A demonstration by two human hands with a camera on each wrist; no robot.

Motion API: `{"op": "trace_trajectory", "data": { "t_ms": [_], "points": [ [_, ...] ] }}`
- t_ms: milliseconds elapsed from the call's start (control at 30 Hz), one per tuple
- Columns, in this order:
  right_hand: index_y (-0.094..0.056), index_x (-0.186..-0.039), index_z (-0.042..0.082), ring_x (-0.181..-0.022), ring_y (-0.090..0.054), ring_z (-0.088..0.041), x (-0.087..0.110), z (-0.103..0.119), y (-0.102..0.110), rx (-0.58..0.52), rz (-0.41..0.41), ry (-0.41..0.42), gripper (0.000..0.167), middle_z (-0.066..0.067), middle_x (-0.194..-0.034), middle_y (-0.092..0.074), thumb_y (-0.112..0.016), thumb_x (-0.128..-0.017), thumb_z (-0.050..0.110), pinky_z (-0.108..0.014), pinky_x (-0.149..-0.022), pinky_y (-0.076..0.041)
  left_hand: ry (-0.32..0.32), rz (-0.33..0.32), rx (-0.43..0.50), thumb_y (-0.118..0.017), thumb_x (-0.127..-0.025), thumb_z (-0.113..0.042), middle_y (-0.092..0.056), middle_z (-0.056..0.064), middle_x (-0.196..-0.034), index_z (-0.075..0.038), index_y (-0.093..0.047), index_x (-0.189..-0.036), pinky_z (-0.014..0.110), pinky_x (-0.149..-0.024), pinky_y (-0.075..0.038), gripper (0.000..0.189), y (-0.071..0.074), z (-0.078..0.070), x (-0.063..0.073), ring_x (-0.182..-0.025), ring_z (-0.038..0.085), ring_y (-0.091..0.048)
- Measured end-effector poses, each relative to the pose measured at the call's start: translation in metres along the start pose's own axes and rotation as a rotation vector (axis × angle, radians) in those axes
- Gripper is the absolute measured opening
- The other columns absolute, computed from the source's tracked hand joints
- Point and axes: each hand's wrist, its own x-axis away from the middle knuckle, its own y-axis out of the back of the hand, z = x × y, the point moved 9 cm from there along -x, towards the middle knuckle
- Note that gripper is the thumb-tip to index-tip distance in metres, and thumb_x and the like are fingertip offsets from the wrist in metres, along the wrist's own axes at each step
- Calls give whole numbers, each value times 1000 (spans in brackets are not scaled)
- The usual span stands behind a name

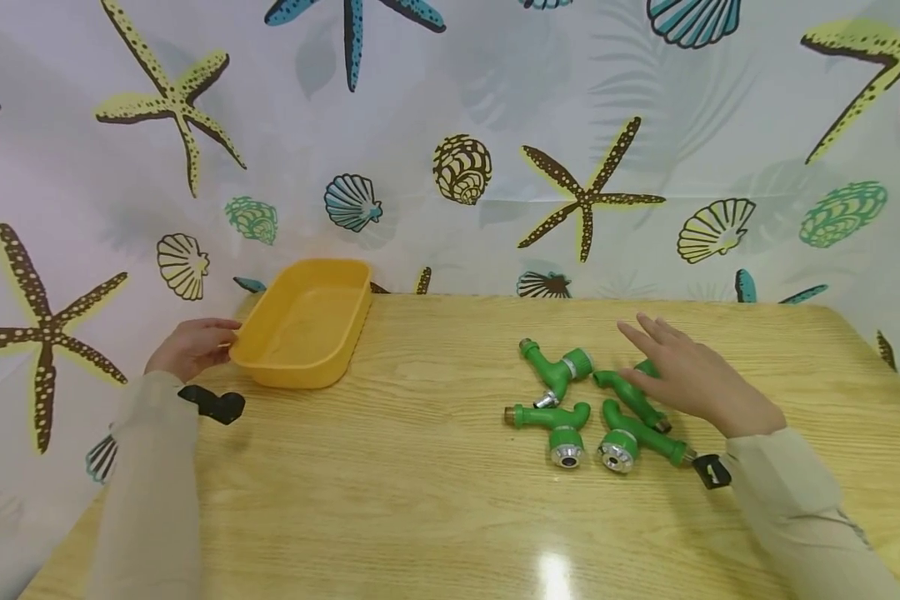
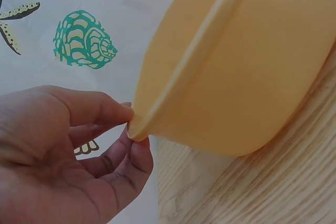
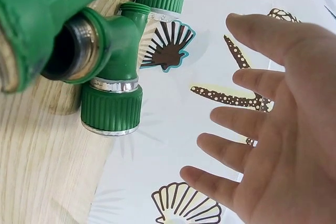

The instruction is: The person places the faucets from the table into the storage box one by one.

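Note:
My left hand (image 1: 193, 347) pinches the rim of a yellow plastic basin (image 1: 300, 377) at the left of the table. In the left wrist view, thumb and fingertips meet on the basin's lip (image 2: 140, 129). My right hand (image 1: 693, 379), fingers straight and spread, is over a group of several green taps at the right, holding nothing. One tap (image 1: 557, 368) with a small chrome spout lies at the back. Two more, a left tap (image 1: 566, 437) and a right tap (image 1: 621, 443), show chrome ends toward me. Another tap (image 1: 630, 397) is partly hidden under the right hand.
The light wood table (image 1: 405, 500) runs up to a white cloth (image 1: 420, 108) printed with shells and starfish, which hangs behind and along the left side. Black straps (image 1: 213, 403) show at the wrists. The basin holds nothing visible.

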Motion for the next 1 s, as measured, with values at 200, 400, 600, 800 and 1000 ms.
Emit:
{"op": "trace_trajectory", "data": {
  "t_ms": [200, 400, 600, 800, 1000],
  "points": [
    [-33, -147, -2, -130, -28, -55, -3, 3, -1, -15, 16, -14, 66, -35, -147, -27, -55, -98, 36, -67, -98, -29, -8, 39, 8, -43, -101, -7, -38, 22, -133, 10, -23, -146, 28, -87, -50, 52, 0, 3, 3, -89, 18, -53],
    [-32, -148, -1, -131, -27, -54, -3, 2, -2, -9, 29, -33, 71, -34, -148, -26, -49, -99, 47, -67, -99, -28, -22, 57, 15, -43, -100, -8, -38, 21, -131, 10, -24, -144, 28, -88, -49, 51, -4, 1, 3, -91, 19, -52],
    [-31, -149, -1, -132, -26, -54, -1, -1, -2, 20, 20, -35, 74, -34, -148, -25, -47, -98, 50, -66, -100, -28, -27, 57, -2, -42, -100, -8, -39, 20, -127, 11, -26, -142, 29, -86, -49, 49, -7, 0, 2, -91, 20, -51],
    [-31, -149, 0, -133, -26, -53, 0, -3, -1, 37, 4, -44, 73, -34, -148, -25, -45, -99, 51, -66, -100, -28, -31, 60, -21, -42, -100, -8, -37, 22, -128, 11, -27, -139, 27, -84, -49, 47, -11, -2, 5, -94, 24, -48],
    [-31, -149, -1, -133, -26, -53, 1, -3, 1, 38, 2, -45, 71, -34, -148, -25, -42, -100, 50, -66, -100, -28, -65, 90, -65, -43, -99, -8, -38, 22, -129, 12, -29, -138, 25, -81, -50, 46, -11, -6, 7, -93, 20, -51]
  ]
}}
